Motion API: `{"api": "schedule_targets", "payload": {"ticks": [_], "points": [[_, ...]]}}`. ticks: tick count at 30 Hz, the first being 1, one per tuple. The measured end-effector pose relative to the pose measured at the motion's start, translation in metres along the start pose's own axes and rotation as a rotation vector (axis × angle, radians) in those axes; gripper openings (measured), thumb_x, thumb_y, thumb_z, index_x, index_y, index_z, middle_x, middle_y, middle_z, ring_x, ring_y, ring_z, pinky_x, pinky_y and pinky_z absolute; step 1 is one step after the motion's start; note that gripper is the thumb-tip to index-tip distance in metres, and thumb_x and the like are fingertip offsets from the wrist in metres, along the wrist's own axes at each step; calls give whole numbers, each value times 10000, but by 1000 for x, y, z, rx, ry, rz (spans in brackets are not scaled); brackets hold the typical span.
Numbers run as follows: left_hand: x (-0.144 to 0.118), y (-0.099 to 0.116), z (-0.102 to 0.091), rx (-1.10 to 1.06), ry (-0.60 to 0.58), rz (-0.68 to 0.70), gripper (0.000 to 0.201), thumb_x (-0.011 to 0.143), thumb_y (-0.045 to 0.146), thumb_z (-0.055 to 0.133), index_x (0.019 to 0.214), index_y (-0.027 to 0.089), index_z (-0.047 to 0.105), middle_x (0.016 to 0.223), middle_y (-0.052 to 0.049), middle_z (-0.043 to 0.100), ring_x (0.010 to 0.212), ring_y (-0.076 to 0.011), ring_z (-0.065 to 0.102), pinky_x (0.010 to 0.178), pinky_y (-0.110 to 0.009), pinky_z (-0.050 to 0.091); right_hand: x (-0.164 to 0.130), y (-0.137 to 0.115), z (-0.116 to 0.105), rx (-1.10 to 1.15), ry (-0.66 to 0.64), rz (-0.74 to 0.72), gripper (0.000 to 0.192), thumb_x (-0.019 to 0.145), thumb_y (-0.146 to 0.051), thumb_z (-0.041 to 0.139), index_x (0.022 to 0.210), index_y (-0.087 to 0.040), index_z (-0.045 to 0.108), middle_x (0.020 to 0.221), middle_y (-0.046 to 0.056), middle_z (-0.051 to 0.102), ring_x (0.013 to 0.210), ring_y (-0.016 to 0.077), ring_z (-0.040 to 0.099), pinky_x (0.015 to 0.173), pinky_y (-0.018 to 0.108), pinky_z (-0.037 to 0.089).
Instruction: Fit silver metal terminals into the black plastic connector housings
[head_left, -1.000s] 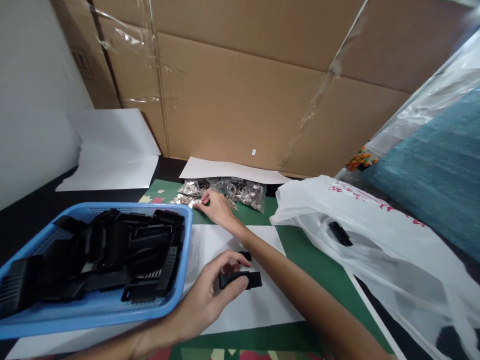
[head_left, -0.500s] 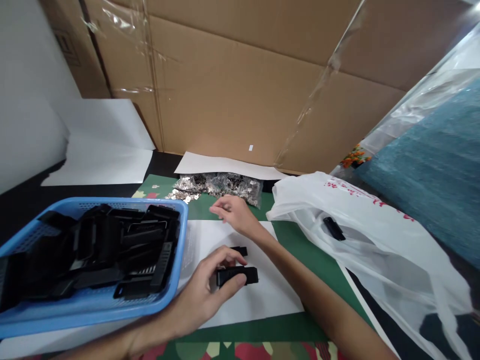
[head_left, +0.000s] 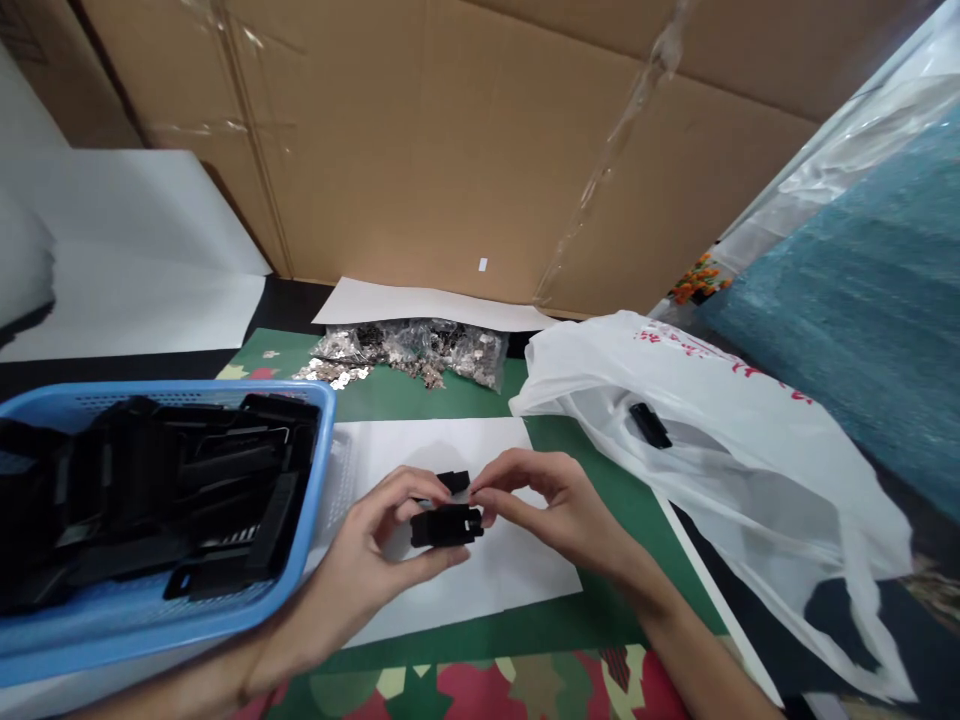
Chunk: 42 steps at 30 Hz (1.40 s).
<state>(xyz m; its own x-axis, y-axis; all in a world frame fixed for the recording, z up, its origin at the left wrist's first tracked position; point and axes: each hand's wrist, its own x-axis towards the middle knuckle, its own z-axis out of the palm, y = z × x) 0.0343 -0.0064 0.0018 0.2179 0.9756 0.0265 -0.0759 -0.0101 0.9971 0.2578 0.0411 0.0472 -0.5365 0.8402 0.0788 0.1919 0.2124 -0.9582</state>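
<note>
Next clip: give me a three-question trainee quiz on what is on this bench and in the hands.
1. True or false: the left hand holds a small black plastic part.
2. Where is the pile of small shiny metal pieces? A) in the blue plastic mesh basket B) on the green mat near the cardboard wall C) inside the white plastic bag
3. What are the right hand fingertips doing?

Key: 1 true. 2 B. 3 Meeting the black part over the white paper sheet.
</note>
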Motion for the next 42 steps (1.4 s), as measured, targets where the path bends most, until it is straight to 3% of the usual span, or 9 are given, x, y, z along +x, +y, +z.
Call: {"api": "schedule_targets", "payload": {"ticks": [2, 5, 12, 18, 30, 33, 36, 39, 42], "points": [[1, 2, 0, -90, -22, -54, 312, 787, 330, 880, 1006, 190, 708, 1104, -83, 718, 1023, -237, 694, 923, -346, 559, -2, -5, 3, -45, -32, -50, 119, 959, -281, 730, 991, -183, 789, 907, 52, 781, 777, 161, 737, 743, 282, 595], [2, 5, -3, -178, -77, -134, 334, 881, 379, 801, 1129, 177, 708, 1048, -91, 745, 913, -213, 686, 791, -304, 565, -5, -8, 5, -71, -23, -107, 105, 962, -233, 719, 1014, -191, 800, 902, 44, 778, 752, 148, 727, 721, 269, 588], [0, 16, -8, -127, -183, -238, 535, 1014, 460, 615, 1507, 279, 515, 1162, -102, 739, 990, -227, 654, 711, -267, 467, -4, -6, 19, -191, 302, -172, 100, 979, -239, 700, 997, -239, 798, 876, 27, 768, 785, 169, 693, 688, 293, 558], [0, 19, -12, -21, -335, -256, 523, 1055, 478, 517, 1543, 291, 506, 1116, -100, 726, 998, -245, 638, 744, -298, 473, -4, -1, 33, -232, 390, -212, 123, 980, -200, 666, 996, -223, 786, 861, 44, 746, 780, 175, 689, 624, 287, 568], [0, 19, -14, -24, -361, -256, 463, 1076, 479, 466, 1472, 273, 587, 1058, -75, 673, 948, -204, 581, 826, -307, 469, -10, 6, 47, -432, 438, -297, 124, 999, -134, 606, 964, -200, 706, 820, 34, 677, 669, 142, 616, 636, 292, 535], [-2, 19, -15, -23, -363, -278, 461, 1069, 495, 478, 1454, 277, 609, 1031, -62, 678, 940, -198, 584, 852, -308, 465, -8, 3, 40, -305, 403, -221, 112, 984, -173, 654, 954, -191, 760, 815, 33, 693, 660, 134, 628, 620, 275, 532], [-6, 18, -16, -52, -395, -326, 509, 1052, 527, 502, 1505, 302, 561, 1038, -59, 715, 977, -217, 607, 885, -325, 467, -5, -1, 23, -43, 219, 23, 79, 915, -266, 771, 912, -200, 815, 819, 32, 737, 675, 137, 658, 595, 247, 539], [-9, 16, -18, -74, -424, -384, 539, 1045, 544, 508, 1533, 315, 530, 1039, -54, 736, 984, -221, 615, 899, -336, 464, -2, 0, 9, 143, 81, 235, 197, 818, -365, 865, 918, -198, 832, 794, 27, 741, 646, 129, 639, 581, 238, 538], [-8, 12, -19, -110, -408, -416, 536, 1045, 528, 523, 1533, 307, 535, 1065, -56, 730, 1009, -221, 612, 924, -342, 454, 1, 5, 5, 240, 52, 315, 285, 762, -407, 904, 921, -182, 831, 763, 27, 734, 618, 117, 617, 576, 230, 531]]}}
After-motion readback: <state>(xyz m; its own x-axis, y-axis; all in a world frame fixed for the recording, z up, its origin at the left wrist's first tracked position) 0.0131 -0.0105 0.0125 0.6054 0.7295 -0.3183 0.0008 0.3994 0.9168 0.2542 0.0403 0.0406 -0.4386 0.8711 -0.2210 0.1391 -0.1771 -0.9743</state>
